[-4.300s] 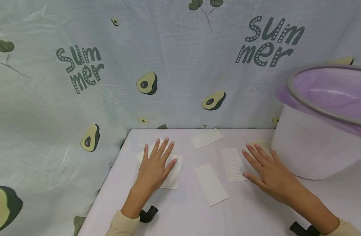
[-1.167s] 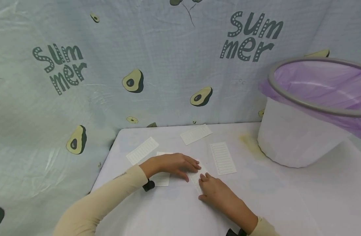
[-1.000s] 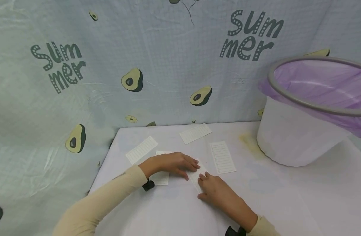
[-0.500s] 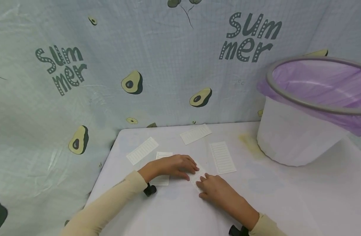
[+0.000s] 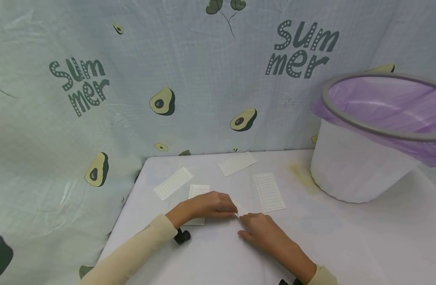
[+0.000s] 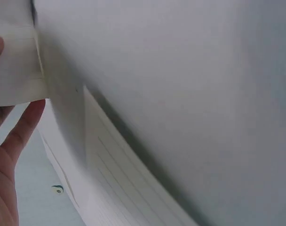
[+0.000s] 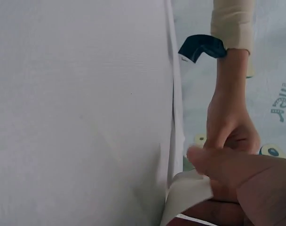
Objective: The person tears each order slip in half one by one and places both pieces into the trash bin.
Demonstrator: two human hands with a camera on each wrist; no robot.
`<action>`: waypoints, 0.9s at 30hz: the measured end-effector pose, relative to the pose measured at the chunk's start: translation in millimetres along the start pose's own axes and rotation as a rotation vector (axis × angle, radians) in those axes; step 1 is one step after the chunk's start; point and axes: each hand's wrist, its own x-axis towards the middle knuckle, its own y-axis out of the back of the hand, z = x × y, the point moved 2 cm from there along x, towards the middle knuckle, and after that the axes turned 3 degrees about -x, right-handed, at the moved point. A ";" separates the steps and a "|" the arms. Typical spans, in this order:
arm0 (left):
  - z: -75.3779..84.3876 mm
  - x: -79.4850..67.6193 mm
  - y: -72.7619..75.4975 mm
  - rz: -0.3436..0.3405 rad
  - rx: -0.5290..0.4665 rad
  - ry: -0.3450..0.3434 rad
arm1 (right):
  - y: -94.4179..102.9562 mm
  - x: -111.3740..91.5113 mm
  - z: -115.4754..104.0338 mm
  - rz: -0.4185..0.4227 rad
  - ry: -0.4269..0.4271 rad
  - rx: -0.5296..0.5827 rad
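In the head view, a white paper slip (image 5: 242, 209) lies between my hands at the middle of the table. My left hand (image 5: 213, 206) pinches its left side, with the near edge raised. On the other side my right hand (image 5: 263, 228) grips the slip, fingers bent and partly hiding it. The left wrist view has the slip (image 6: 19, 70) bent up between thumb and fingers. Seen from the right wrist, the slip (image 7: 187, 190) curves up under the right thumb. A lined slip (image 5: 199, 190) lies partly beneath the left wrist.
More lined slips lie flat around the hands: one at the back left (image 5: 173, 183), one at the back (image 5: 237, 163), one to the right (image 5: 269, 192). A white bin (image 5: 346, 166) with a purple liner (image 5: 389, 99) stands at the right. A printed curtain (image 5: 203, 79) hangs behind the table.
Both hands, at first spread over the table at left and right, came together at the middle slip. In the last half second their fingers drew in and the slip's edge lifted.
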 end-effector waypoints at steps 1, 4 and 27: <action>2.1 0.1 -0.1 0.013 0.015 0.003 | 0.6 0.4 0.1 0.023 -0.003 0.012; 10.2 0.6 1.8 0.053 0.055 0.021 | 4.7 1.3 0.8 0.093 -0.024 0.040; 53.1 8.4 11.2 0.414 -0.075 0.119 | 38.6 3.9 -2.7 0.235 -0.045 0.120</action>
